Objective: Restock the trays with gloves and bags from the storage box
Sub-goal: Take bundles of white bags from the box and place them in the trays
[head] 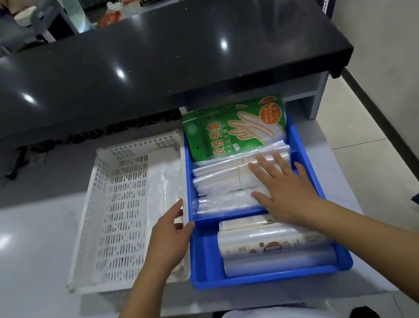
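Blue tray (302, 143). White perforated basket (117, 213), slot-pattern holes. Green glove pack (226, 131) with white hand graphic, orange round badge, white lettering. Clear bag bundles (220, 182), pale yellow bands. Translucent rolls (272, 242), brown print. Glossy black shelf (132, 69); pale grey table (25, 259).

Green glove packet (233, 128): "次性手套" legible; roll label unreadable

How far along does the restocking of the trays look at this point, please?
Done: the blue tray holds green glove packs at the far end, banded clear bag bundles in the middle and rolls in the near compartment. In hand: the right hand lies flat on the bundles while the left hand steadies the tray's edge. Left: the white perforated basket holds only some loose clear plastic.
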The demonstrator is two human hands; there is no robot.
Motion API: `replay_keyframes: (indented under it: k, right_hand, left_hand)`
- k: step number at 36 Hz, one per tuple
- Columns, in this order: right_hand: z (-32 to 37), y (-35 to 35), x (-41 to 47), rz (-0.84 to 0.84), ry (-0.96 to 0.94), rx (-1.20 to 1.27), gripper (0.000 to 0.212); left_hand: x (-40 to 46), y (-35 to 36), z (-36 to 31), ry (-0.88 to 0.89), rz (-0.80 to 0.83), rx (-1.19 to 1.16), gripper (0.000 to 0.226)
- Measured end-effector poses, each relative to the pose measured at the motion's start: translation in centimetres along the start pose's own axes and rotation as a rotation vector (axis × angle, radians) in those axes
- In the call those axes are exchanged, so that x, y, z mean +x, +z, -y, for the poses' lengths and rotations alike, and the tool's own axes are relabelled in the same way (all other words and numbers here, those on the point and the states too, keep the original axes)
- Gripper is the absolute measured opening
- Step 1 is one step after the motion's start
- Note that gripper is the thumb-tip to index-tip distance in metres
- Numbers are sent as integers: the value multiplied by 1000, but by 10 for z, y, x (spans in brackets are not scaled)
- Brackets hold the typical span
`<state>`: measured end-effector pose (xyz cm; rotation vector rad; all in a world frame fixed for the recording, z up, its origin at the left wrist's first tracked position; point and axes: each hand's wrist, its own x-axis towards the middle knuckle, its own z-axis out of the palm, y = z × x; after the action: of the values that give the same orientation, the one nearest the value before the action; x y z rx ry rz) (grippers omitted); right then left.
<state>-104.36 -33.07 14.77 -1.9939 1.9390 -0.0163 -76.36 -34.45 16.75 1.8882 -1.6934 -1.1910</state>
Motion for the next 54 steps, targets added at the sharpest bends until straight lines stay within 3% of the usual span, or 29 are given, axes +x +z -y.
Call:
replay_keyframes:
  k: [11,18,25,30,35,41,46,54]
  right_hand:
    - [-6,-7,0,38,-9,100,72]
    - [18,-43,-14,15,-43,110,71]
    - [106,-63,-73,-12,-149,157,67]
    - [204,-45,-123,-68,-288,255,66]
    - [304,28,-167,-122,-480,367,65]
    - [389,136,-206,185,-602,191,74]
    - [442,174,-221,278,-772,1,84]
    - [524,206,-217,399,-868,-83,78]
  left_hand:
    - [-3,-2,-3,-86,-19,-75,57]
    - [-12,-12,-8,-23,4,-1,61]
    - [-82,-58,-1,206,-34,104,66]
    - [-169,-103,58,298,-171,286,77]
    - [-253,-125,173,149,-389,319,80]
    - [-348,-115,301,-218,-428,208,85]
    - [-401,-118,352,-439,-490,143,87]
    - [-433,-120,402,-620,-560,-51,86]
